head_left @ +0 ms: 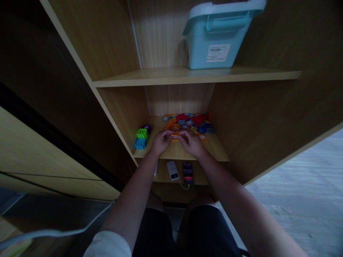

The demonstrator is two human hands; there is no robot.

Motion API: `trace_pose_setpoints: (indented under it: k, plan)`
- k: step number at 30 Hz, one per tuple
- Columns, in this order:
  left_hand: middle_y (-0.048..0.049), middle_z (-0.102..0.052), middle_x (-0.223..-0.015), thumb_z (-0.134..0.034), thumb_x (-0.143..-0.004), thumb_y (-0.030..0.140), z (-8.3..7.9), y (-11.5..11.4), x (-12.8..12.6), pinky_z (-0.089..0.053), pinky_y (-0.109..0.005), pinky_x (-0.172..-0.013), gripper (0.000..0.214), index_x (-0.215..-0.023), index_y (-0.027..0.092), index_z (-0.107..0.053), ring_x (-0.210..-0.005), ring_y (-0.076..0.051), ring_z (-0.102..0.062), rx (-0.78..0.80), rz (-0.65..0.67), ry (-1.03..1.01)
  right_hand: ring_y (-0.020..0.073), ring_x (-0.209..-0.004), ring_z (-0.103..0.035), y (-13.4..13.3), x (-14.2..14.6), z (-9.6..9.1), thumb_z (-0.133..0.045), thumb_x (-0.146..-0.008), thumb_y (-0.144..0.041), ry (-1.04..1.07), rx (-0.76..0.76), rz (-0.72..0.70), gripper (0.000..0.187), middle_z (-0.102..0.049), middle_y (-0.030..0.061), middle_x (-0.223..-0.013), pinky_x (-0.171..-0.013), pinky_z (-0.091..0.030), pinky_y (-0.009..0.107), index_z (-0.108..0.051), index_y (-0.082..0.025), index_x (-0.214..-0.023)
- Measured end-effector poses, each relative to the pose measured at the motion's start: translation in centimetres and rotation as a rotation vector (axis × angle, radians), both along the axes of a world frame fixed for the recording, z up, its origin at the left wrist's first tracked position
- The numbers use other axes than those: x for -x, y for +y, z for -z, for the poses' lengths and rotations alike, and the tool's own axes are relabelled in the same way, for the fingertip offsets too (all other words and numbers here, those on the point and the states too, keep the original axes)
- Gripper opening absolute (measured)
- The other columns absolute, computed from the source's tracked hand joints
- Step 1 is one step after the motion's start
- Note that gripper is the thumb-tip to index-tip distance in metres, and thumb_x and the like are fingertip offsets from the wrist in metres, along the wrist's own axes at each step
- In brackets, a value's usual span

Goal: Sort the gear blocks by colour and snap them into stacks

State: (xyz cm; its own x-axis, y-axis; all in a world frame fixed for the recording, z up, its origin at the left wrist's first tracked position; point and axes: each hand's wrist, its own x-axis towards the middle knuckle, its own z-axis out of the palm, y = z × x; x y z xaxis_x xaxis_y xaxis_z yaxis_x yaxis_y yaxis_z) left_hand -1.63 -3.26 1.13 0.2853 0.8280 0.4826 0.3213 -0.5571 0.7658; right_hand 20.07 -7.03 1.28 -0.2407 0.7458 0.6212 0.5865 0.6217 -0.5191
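Fingers (169, 132) of the left hand (161, 141) and of the right hand (192, 141) are bent nearly closed, pinching between them an orange piece (175, 135); whether it is one piece or several joined, I cannot tell. It is just before the front edge of the pile (184, 123). Probably it is held from two sides so that it is steady and both edges can be pressed. The pile lies toward the back, which perhaps leaves the front of the shelf (174, 154) for the hands; these hide part of it. Left of the pile are green blocks (142, 134) and blue blocks (140, 144), well apart. Below the pile lie a white device (173, 170) and a phone (188, 173), with a cable (183, 186). Above the pile, an upper shelf (198, 76) carries a box (218, 37) and limits reaching from the top.
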Motion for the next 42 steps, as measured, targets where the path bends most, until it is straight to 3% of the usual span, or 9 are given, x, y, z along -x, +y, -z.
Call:
trace_pose_setpoints:
  k: [13,18,23,42]
  plan:
    - [-0.0057,-0.08,-0.109,-0.065,-0.094,0.014,0.6,0.4,0.1,-0.059,-0.032,-0.095,0.025,-0.116,0.021,-0.075,-0.101,-0.019,-0.075,-0.025,-0.007,-0.01,0.023,-0.105,-0.071,1.2,-0.5,1.2,-0.064,-0.1,-0.044,0.131,0.107,0.007,0.023,-0.076,0.0058,-0.112,-0.097,-0.055,0.037,-0.068,-0.026,-0.112]
    - [-0.009,-0.079,-0.115,-0.063,-0.093,0.011,1.3,1.1,0.0,-0.06,-0.035,-0.098,0.03,-0.122,0.019,-0.068,-0.104,-0.02,-0.076,-0.014,-0.166,-0.018,0.0254,-0.108,-0.071,2.0,-0.8,1.5,-0.07,-0.097,-0.044,0.081,0.09,0.141,0.022,-0.078,0.0071,-0.114,-0.099,-0.054,0.039,-0.069,-0.026,-0.109]
    - [-0.0082,-0.08,-0.114,-0.069,-0.087,0.01,1.7,1.5,-0.2,-0.061,-0.036,-0.097,0.029,-0.114,0.021,-0.069,-0.103,-0.022,-0.077,0.006,-0.235,0.115,0.0265,-0.113,-0.07,2.2,-0.7,1.4,-0.069,-0.099,-0.037,-0.069,0.099,0.148,0.019,-0.079,0.0067,-0.117,-0.103,-0.053,0.041,-0.071,-0.026,-0.114]
    - [-0.0047,-0.081,-0.114,-0.079,-0.077,0.017,1.4,0.9,0.0,-0.059,-0.04,-0.102,0.038,-0.113,0.023,-0.071,-0.108,-0.027,-0.076,-0.022,-0.193,0.284,0.0317,-0.121,-0.07,2.6,-0.5,2.0,-0.073,-0.098,-0.029,-0.185,0.095,0.136,0.027,-0.077,0.011,-0.126,-0.109,-0.054,0.047,-0.068,-0.024,-0.125]
